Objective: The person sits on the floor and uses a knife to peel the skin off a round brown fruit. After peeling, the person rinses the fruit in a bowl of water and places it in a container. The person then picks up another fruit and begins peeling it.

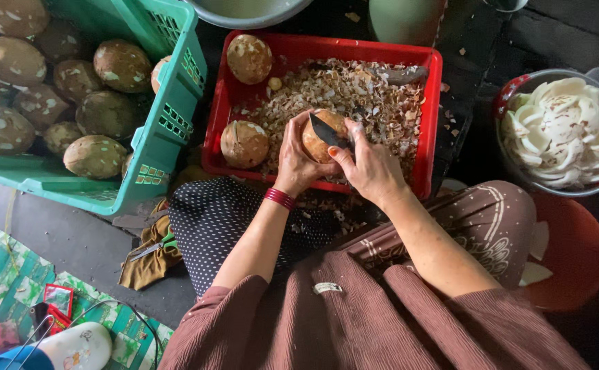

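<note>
My left hand [294,156] cups a brown shelled coconut [317,142] over the near edge of a red crate [430,123]. My right hand [369,166] grips a dark-bladed knife [328,131], its blade lying across the coconut's top. A red bangle circles my left wrist. Inside the crate lie a heap of pale brown shavings [354,96] and two more brown coconuts, one at the back left [249,58] and one at the front left [244,144].
A green crate [169,130] at left holds several brown coconuts. A bowl [519,85] of white coconut pieces stands at right above an orange tub [573,253]. A grey basin [245,14] sits beyond the red crate. Cloth and patterned mat lie lower left.
</note>
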`<state>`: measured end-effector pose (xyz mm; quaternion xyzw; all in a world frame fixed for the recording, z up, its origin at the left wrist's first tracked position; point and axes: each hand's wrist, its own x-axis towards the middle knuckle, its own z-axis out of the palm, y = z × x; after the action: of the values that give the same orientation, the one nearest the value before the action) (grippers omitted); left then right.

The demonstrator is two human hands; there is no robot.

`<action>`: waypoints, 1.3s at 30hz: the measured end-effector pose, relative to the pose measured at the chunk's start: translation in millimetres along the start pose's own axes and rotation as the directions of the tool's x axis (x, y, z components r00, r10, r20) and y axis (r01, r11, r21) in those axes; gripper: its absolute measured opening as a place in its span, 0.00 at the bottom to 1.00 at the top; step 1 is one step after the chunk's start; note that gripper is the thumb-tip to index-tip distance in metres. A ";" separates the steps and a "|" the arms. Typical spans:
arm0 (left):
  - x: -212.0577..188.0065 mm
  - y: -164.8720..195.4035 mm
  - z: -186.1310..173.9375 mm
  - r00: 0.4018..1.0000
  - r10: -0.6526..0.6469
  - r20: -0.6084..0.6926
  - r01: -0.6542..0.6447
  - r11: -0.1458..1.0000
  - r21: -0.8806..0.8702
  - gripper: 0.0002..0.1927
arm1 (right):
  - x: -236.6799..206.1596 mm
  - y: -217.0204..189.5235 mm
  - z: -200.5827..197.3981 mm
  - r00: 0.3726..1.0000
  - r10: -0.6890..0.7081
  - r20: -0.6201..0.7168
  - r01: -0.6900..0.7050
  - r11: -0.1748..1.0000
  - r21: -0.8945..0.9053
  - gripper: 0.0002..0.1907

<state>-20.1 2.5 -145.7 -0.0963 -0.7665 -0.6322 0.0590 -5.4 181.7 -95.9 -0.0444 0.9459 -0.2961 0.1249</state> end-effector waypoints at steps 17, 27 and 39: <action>-9.5 -1.1 12.9 0.996 0.070 -0.060 -0.069 0.998 0.010 0.56 | 29.8 29.9 21.2 0.967 0.246 0.065 -0.223 0.694 0.684 0.41; 4.9 -2.5 1.5 0.999 -0.011 0.031 0.011 1.000 0.010 0.59 | 1.9 15.8 9.2 1.000 0.000 0.005 -0.001 0.981 0.193 0.44; 4.8 19.9 3.0 0.998 -0.070 -0.004 0.070 0.982 0.174 0.54 | 16.4 9.4 15.4 0.988 0.157 -0.013 -0.146 0.942 0.302 0.36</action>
<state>-20.2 9.4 -126.2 -0.0644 -0.8218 -0.5644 0.0439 -17.2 178.5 -117.0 0.0533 0.8928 -0.4263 0.1350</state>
